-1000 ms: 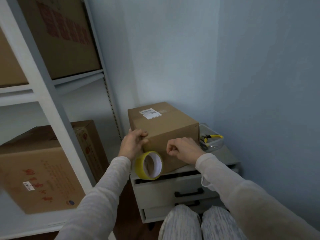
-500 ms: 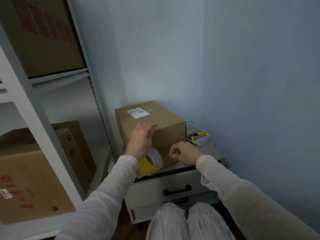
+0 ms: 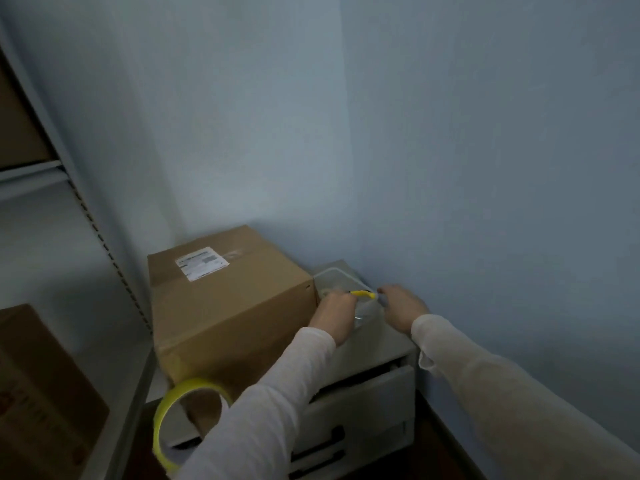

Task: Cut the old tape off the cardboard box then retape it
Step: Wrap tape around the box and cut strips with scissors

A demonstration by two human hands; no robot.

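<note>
A yellow tape roll point(image 3: 194, 384) hangs looped on my left forearm. The cardboard box point(image 3: 235, 306) sits on the drawer cabinet point(image 3: 377, 344), label up. Just beside it, my left hand point(image 3: 334, 315) reaches into a clear tub point(image 3: 337, 270), clasping a yellow-handled tool point(image 3: 363, 293). My right hand point(image 3: 403, 308) is at the tub's right edge; I cannot tell whether it grips.

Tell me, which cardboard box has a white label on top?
The box on the drawer unit; the lower shelf box and upper shelf box show none.

Loose, pale cream long sleeves point(image 3: 277, 393) down to both wrists.
</note>
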